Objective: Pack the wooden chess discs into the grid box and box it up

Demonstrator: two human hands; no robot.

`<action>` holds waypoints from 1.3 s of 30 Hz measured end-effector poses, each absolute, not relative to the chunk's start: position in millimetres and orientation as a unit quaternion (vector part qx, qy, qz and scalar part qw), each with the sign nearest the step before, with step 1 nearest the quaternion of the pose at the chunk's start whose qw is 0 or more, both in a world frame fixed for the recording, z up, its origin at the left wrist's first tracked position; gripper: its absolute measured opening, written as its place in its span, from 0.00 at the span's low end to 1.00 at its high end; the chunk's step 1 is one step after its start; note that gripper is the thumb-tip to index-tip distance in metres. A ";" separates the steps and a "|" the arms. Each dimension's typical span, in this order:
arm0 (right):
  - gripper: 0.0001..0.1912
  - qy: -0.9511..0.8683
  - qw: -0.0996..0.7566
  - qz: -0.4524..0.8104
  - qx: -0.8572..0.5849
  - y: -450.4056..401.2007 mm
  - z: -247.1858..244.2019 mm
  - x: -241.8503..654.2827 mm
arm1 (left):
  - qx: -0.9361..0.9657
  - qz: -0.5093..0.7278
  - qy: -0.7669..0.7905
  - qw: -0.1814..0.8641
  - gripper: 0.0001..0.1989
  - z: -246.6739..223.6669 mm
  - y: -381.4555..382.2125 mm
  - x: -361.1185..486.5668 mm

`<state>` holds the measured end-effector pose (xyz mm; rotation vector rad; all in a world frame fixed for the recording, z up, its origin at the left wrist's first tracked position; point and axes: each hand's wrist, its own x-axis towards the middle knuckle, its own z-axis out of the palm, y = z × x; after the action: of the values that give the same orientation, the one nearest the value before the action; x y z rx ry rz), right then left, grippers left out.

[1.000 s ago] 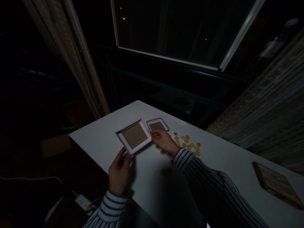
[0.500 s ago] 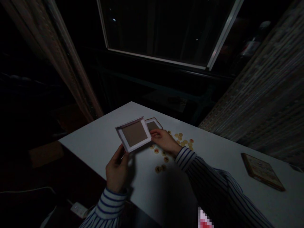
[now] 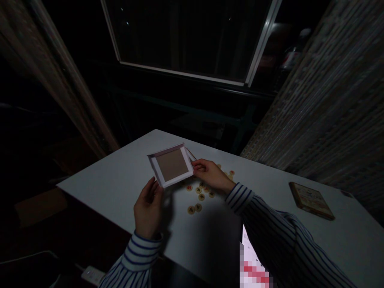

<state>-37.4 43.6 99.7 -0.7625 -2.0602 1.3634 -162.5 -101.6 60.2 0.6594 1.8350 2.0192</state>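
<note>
An open square box part (image 3: 172,165), white inside with a grey-brown bottom, is held tilted above the table. My right hand (image 3: 211,174) pinches its right edge between thumb and fingers. At its lower left corner, my left hand (image 3: 149,208) has bent fingers close to the edge; whether they grip it is hard to tell. A second box part (image 3: 190,154) lies mostly hidden behind the held one. Several round wooden pieces (image 3: 201,197) with dark or red marks lie scattered below and beyond my right hand.
On the white table (image 3: 120,176), a flat decorated box (image 3: 312,200) lies to the right. A bright, partly pixelated screen (image 3: 253,260) shows beneath my right forearm. Bead curtains hang at both sides. A power strip (image 3: 92,276) sits low at the left, beside a cable.
The view has shifted, so the table and flat box appear further left. The held box part has moved slightly right relative to my left hand and now covers more of the second part.
</note>
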 end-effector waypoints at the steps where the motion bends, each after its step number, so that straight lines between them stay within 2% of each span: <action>1: 0.15 -0.763 0.275 0.510 -0.286 43.6 100.7 -34.2 | 0.229 0.712 0.642 0.166 0.24 61.2 -100.6 -160.5; 20: 0.14 -0.710 0.311 0.533 -0.339 42.8 109.4 28.3 | 0.337 0.672 0.639 0.166 0.19 63.8 -80.6 -127.4; 39: 0.14 -0.658 0.349 0.564 -0.356 34.2 106.0 74.9 | 0.388 0.666 0.605 0.199 0.20 62.0 -69.0 -99.7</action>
<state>74.9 34.2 106.0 -0.9223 -1.7062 1.4618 -99.7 -69.0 62.0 1.0856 1.6928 1.8616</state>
